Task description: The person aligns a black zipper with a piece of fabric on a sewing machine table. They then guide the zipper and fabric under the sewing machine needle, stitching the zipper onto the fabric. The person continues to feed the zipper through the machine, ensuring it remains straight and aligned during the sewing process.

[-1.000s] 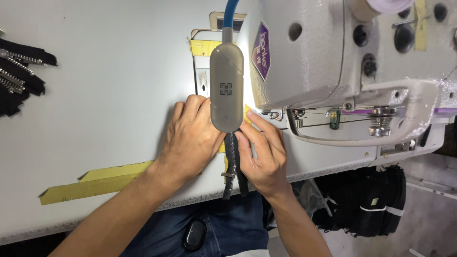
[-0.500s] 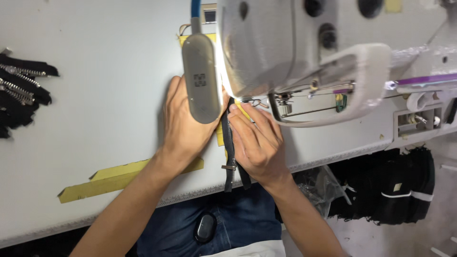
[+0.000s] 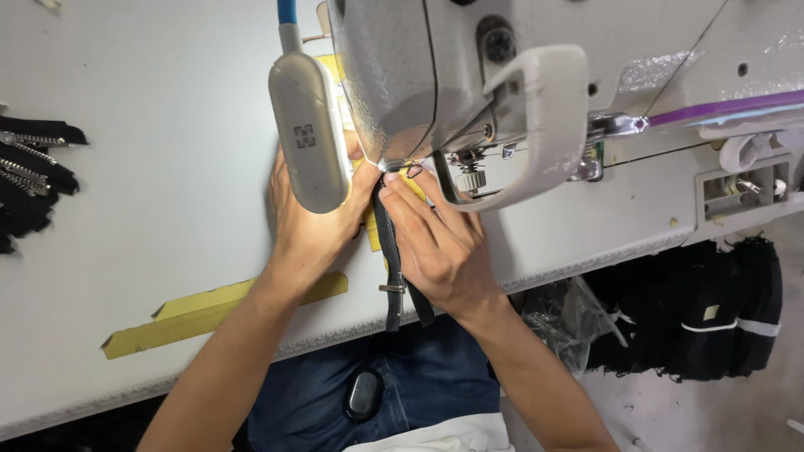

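A black zipper point(image 3: 391, 266) with a metal slider lies on the white table point(image 3: 151, 192) and runs up under the head of a grey sewing machine point(image 3: 469, 75). My left hand point(image 3: 310, 222) lies flat on the table left of the zipper, fingers reaching toward the needle area. My right hand point(image 3: 440, 247) rests on the zipper's right side, its fingertips pressing the tape just below the presser foot. The needle itself is hidden behind the machine head and a grey lamp point(image 3: 308, 134).
A pile of black zippers point(image 3: 29, 180) lies at the table's left edge. Strips of yellow tape point(image 3: 209, 314) cross the table near its front edge. Dark fabric bundles point(image 3: 695, 310) and a clear plastic bag point(image 3: 561, 322) sit below the table on the right.
The view has closed in and shifted right over the machine head. Both hands have stayed on the zipper and slid slightly further up toward the needle.
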